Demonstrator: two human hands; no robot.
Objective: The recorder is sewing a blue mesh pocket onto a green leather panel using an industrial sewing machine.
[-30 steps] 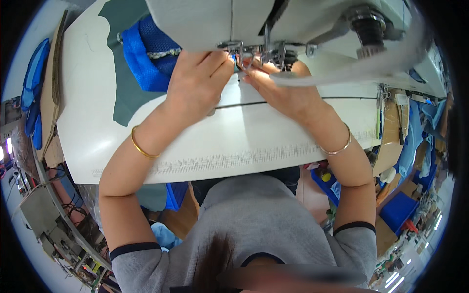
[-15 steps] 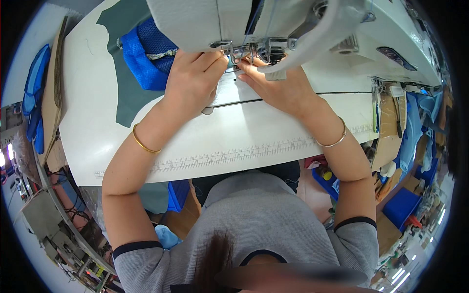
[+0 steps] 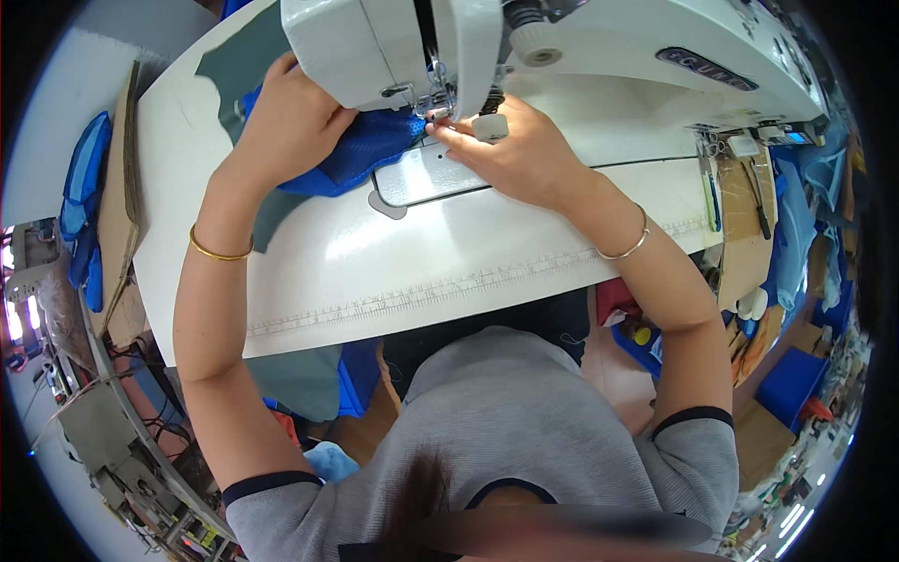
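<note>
A piece of blue mesh fabric [image 3: 351, 155] runs to the presser foot [image 3: 433, 105] of a white sewing machine [image 3: 342, 51]. My left hand [image 3: 292, 129] is bent over the fabric to the left of the machine head and grips it; some of its fingers are hidden. At the foot, my right hand [image 3: 529, 155] has its thumb and fingertips together at the fabric's right end, close by the needle. The machine's parts cover some of these fingers. Beneath the blue fabric lies a dark green sheet [image 3: 239, 70].
The white table [image 3: 375, 272] has a printed ruler along its front edge. Scissors and small tools [image 3: 712, 187] sit at its right end. A cardboard sheet [image 3: 117, 197] and blue pieces [image 3: 84, 206] stand on the left. A blue bin [image 3: 791, 384] is at the lower right.
The blue fabric, earlier bunched left of the machine, now reaches the presser foot. My left hand has moved left and away from the needle. My right hand stays by the foot.
</note>
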